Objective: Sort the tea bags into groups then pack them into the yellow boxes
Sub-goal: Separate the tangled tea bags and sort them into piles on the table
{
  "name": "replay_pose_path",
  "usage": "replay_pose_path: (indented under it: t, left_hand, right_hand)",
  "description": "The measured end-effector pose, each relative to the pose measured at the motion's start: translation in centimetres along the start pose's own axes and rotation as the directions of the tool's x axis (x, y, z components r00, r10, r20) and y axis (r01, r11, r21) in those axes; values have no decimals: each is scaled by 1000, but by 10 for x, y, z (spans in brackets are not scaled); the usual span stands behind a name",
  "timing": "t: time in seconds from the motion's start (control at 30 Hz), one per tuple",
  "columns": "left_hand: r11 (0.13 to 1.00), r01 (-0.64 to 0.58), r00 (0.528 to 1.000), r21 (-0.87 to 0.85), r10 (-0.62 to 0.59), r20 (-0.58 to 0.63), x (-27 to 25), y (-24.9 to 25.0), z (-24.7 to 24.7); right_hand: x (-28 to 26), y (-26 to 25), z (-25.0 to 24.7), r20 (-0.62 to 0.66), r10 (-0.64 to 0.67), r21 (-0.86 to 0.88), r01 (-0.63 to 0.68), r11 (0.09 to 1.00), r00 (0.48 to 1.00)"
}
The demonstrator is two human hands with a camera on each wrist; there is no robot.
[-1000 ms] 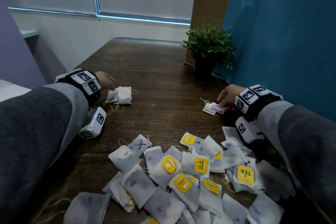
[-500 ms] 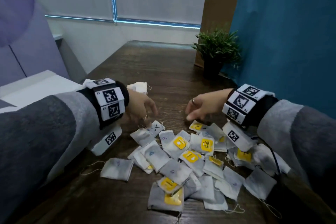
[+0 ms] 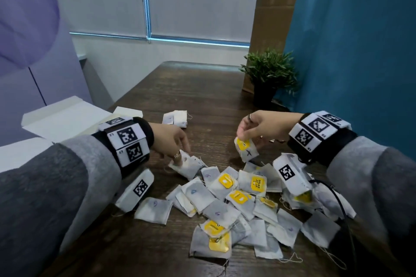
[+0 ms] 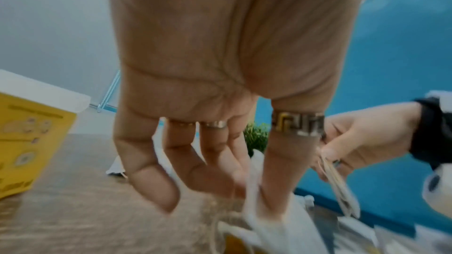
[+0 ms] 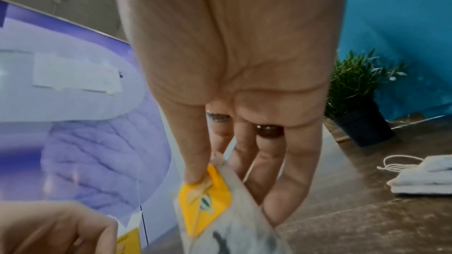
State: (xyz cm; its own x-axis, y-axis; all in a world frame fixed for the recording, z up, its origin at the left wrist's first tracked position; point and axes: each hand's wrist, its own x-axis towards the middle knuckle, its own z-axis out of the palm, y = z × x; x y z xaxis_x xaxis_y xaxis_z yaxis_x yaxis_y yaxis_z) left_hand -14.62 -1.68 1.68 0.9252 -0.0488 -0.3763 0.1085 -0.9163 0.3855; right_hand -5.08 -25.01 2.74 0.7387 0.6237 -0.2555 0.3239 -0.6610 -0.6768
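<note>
A pile of white tea bags (image 3: pixel 236 200), several with yellow tags, lies on the dark wooden table (image 3: pixel 202 96). My left hand (image 3: pixel 180 159) reaches down at the pile's far left edge and pinches a tea bag (image 3: pixel 188 166) that still lies on the table; the left wrist view shows thumb and fingers on this bag (image 4: pixel 269 219). My right hand (image 3: pixel 243 139) holds a tea bag with a yellow tag (image 3: pixel 246 150) lifted above the pile, pinched by its top (image 5: pixel 220 209). A yellow box (image 4: pixel 29 138) stands to the left, its open white flaps (image 3: pixel 63 117) showing.
A small group of tea bags (image 3: pixel 175 118) lies beyond my left hand. Another stack of bags (image 5: pixel 425 179) lies on the table to the right. A potted plant (image 3: pixel 267 76) stands at the far right by the blue wall.
Both hands left the small side groups and came in to the pile. The right hand has lifted a yellow-tagged bag; the left has taken hold of one at the pile's edge.
</note>
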Motion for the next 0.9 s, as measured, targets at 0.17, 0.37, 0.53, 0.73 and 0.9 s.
replay_pose_path:
  t: [0.17,0.37,0.53,0.73,0.9]
  left_hand:
    - [849,-101,993,-518,53,-106,-3,-7,-7]
    - [502,-300,946,-811,46,-321,-4,0,-9]
    - [293,-329,939,-898,-3,-345,-3,3,-1]
    - [147,-325,940,-934,-58,-336,-2,2,2]
    - [153,-366,917,-918,-112,-384,0,-3,12]
  right_hand:
    - [-1,6,-1,-96,-11,312,40,949,995]
    - [15,-6,24,-71,4,162,8,987,997]
    - [29,-33,52,167,-19,-220,56,974,986]
    - [45,-53,74,206,-3,-383,83,920,979]
    - [54,-47,73,85,-87,-401,114,909,993]
